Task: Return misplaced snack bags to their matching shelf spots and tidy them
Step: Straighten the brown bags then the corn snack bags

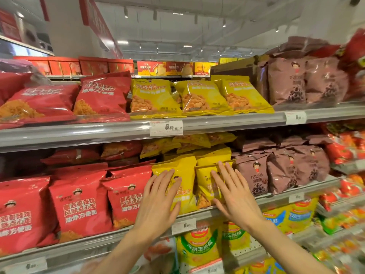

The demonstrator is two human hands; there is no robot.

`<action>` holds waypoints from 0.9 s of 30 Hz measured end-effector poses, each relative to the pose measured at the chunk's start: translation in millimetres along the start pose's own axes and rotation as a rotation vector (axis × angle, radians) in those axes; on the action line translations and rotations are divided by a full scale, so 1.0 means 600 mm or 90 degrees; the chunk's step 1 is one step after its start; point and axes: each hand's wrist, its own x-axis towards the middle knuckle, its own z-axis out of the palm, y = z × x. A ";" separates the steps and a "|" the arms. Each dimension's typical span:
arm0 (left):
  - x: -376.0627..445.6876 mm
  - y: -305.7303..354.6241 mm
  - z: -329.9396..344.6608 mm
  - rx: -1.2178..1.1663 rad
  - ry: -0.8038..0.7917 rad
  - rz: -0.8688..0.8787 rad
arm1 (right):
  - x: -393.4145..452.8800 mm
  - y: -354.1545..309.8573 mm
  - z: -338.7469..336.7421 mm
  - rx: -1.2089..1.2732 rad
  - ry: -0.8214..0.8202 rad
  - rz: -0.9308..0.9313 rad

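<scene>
Two yellow snack bags stand upright side by side at the centre of the frame, on the middle shelf (276, 200). The left yellow bag (184, 175) has the left hand (158, 202) laid flat on its front, fingers spread and straight, gripping nothing. The right yellow bag (205, 186), slightly shorter and tilted, is pressed by the right hand (235, 194), palm flat, fingers apart and extended (neither hand closes around a bag). More yellow bags lie stacked behind and above these two.

To the left of the frame on the same shelf stand red snack bags (83, 204) in a row, the nearest just beside the left hand. To the right stand brown bags (256, 178), touching the right yellow bag's edge.

On the upper shelf (227, 123), red, yellow and brown bags lean back in the same order, with a price tag (166, 127) reading 6.50 on its rail. Below, at lower centre, hang yellow-and-green bags (197, 248).
</scene>
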 end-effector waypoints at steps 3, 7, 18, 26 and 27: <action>0.012 0.014 0.017 0.028 -0.023 -0.031 | 0.010 0.008 0.020 -0.015 -0.032 -0.002; 0.025 0.041 0.027 0.032 0.023 -0.091 | 0.023 0.024 0.033 0.029 -0.021 -0.038; 0.131 0.232 0.074 0.014 0.141 -0.208 | -0.022 0.260 0.034 0.168 0.071 -0.103; 0.192 0.317 0.095 0.140 0.087 -0.180 | -0.065 0.419 0.056 0.180 0.073 -0.069; 0.197 0.331 0.100 0.141 0.068 -0.141 | -0.069 0.431 0.061 0.178 0.064 -0.065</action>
